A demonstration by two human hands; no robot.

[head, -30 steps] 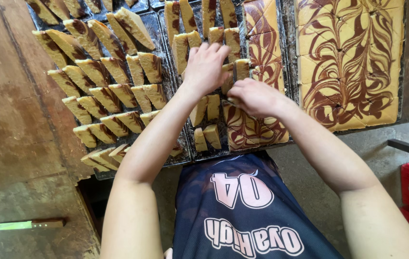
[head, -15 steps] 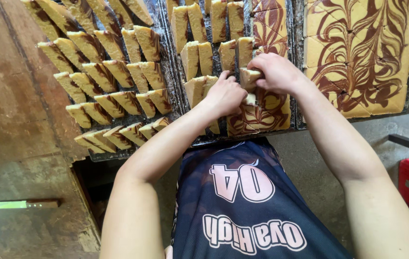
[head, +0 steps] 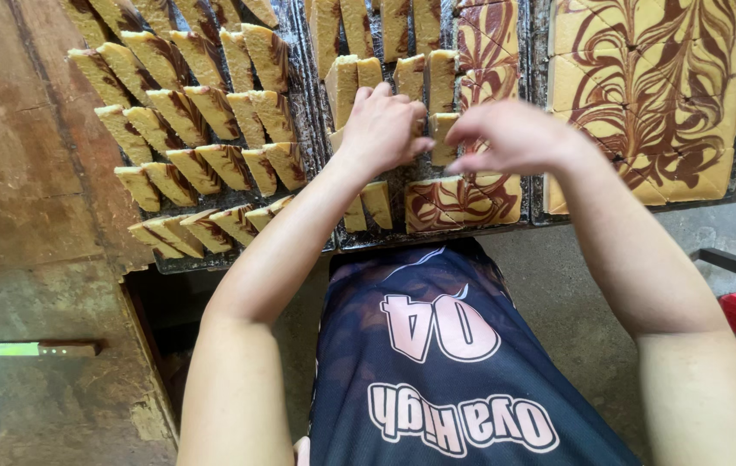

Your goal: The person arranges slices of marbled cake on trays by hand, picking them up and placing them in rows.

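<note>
Your left hand (head: 382, 128) lies knuckles-up on the middle tray (head: 402, 181), fingers curled down over a cut marble-cake slice (head: 442, 138); whether they actually pinch it is hidden under the hand. Your right hand (head: 510, 136) sits just beside it, fingers drawn narrow and pointing toward that same slice, touching or nearly touching it, with the thumb low over the uncut marble slab (head: 463, 200).

Nearest you, on the wooden bench at your left, a green-bladed knife (head: 22, 349) lies well apart from both hands. Next come the tray edges: loose slices (head: 366, 205) beside your left forearm sit close to the front rim.

Further out, the left tray (head: 303, 95) carries rows of tilted slices (head: 204, 112) leaning on one another, and upright slices (head: 385, 73) stand beyond your knuckles. At far right a whole swirled cake (head: 653, 95), scored into squares, fills its own tray.

Watch your grip: these slices look soft, so squeezing could crumble one. Your left forearm hangs just over the front slices and could nudge them off the rim. Bumping one leaning slice may topple its row.
</note>
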